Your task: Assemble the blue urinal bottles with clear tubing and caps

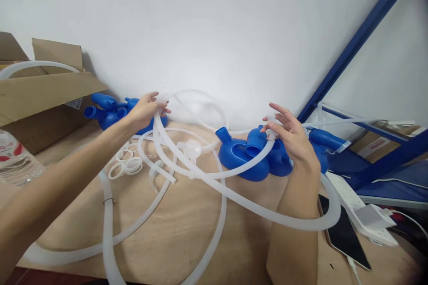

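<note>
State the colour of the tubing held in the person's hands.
The tubing is a translucent, milky white; it shows best in the head view, the only one here.

The long white tube (250, 206) is smooth and round, and a bit cloudy, like milky ice. It is held up over the wooden table (160, 240) in two places, one on the left and one on the right, and in between it droops down in big, wide loops that cross each other near the middle. On the right side, one part hangs low, makes a round turn and bends back up.
</note>
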A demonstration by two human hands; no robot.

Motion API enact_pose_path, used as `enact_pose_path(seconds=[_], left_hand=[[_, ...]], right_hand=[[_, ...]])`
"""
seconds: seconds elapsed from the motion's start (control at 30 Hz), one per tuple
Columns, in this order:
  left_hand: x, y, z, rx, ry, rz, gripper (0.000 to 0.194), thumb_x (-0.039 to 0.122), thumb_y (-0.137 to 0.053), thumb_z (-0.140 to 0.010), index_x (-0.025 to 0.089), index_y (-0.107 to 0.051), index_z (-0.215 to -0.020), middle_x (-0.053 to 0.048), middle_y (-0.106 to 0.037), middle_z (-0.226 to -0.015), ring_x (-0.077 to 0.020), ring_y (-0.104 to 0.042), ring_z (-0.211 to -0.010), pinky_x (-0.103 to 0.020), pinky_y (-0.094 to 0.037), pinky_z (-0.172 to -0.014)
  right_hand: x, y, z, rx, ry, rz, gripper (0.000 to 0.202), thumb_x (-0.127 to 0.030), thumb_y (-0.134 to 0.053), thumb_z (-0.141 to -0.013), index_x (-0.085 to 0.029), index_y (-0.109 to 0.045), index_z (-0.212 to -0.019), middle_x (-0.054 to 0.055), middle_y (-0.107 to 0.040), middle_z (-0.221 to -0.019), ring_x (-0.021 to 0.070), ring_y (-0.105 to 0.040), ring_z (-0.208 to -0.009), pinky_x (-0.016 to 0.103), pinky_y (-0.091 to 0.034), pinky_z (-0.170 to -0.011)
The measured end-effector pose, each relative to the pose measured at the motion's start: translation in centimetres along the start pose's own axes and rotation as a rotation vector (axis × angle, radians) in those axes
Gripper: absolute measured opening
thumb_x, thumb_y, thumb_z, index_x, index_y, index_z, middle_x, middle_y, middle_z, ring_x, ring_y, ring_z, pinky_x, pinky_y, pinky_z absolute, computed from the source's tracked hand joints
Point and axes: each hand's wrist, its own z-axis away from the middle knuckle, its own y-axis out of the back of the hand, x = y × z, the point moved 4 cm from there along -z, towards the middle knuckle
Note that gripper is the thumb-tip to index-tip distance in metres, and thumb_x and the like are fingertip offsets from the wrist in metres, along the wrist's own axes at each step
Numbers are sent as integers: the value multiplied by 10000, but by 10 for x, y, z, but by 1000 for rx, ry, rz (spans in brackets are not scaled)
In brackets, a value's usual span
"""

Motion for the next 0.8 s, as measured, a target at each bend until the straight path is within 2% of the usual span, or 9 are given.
enact_pose_path(seconds=[0.07, 0.13, 0.23, 0.37, 0.43, 0.53, 0.63, 0.73, 0.8], left_hand=[[32, -1, -7, -26, -81, 26, 465, 37, -646, -775, 112, -578, -1228, -138, -669, -1159, -141, -690, -763, -238, -454, -581], [59, 0, -13, -41, -127, 65, 334, 21, -635, -817, 87, -630, -1144, -158, -675, -1216, -133, -679, -822, -226, -432, -607], [91, 3, -22, -63, -188, 141, 373, -10, -610, -869, 61, -601, -1235, -188, -644, -1343, -153, -668, -921, -245, -431, -689], [118, -1, -36, -102, -270, 139, 425, -18, -565, -941, 30, -496, -1357, -207, -603, -1384, -196, -662, -1068, -323, -447, -842], [129, -5, -44, -92, -295, 149, 437, 1, -564, -957, 51, -471, -1381, -183, -617, -1354, -187, -665, -1058, -353, -461, -874], [143, -11, -55, -70, -319, 175, 432, 16, -555, -956, 89, -483, -1376, -139, -640, -1318, -169, -665, -1005, -371, -487, -884], [151, -12, -63, -59, -330, 184, 454, 16, -550, -945, 117, -480, -1382, -112, -641, -1314, -161, -653, -1000, -387, -498, -922], [144, -6, -67, -38, -303, 154, 481, 57, -610, -929, 101, -468, -1387, -134, -638, -1310, -163, -632, -967, -429, -481, -984], [129, 2, -71, -28, -247, 81, 445, 100, -663, -922, 62, -503, -1335, -162, -651, -1265, -165, -617, -940, -451, -463, -1014]], right_hand=[[0, -3, 0, -40, 8, -3, 643, -439, -754, -827, -305, -581, -1432, 36, -712, -994, 226, -697, -893, 312, -560, -659], [2, -2, -1, -50, 5, -12, 626, -441, -760, -830, -297, -592, -1416, 25, -713, -990, 204, -696, -853, 289, -542, -633], [11, 4, -2, -43, -22, -29, 587, -458, -767, -838, -284, -623, -1380, 17, -712, -939, 192, -690, -852, 263, -522, -614], [37, 20, 2, -63, -118, -52, 604, -502, -773, -837, -282, -630, -1380, 25, -732, -946, 194, -696, -862, 261, -525, -631], [55, 29, 4, -51, -188, -77, 614, -507, -776, -829, -274, -631, -1378, 32, -740, -975, 189, -696, -866, 248, -514, -620], [81, 41, 5, 56, -273, -69, 592, -477, -762, -807, -231, -649, -1334, 40, -734, -950, 181, -673, -810, 235, -471, -559], [93, 46, 2, 143, -289, 36, 547, -428, -699, -809, -201, -657, -1305, 52, -725, -934, 198, -662, -793, 254, -459, -544], [93, 45, -3, 148, -232, 184, 531, -398, -621, -830, -179, -662, -1312, 79, -736, -973, 237, -683, -866, 301, -513, -614], [89, 47, -5, 210, -183, 325, 487, -364, -576, -844, -166, -694, -1274, 95, -751, -992, 261, -694, -925, 363, -562, -748]])
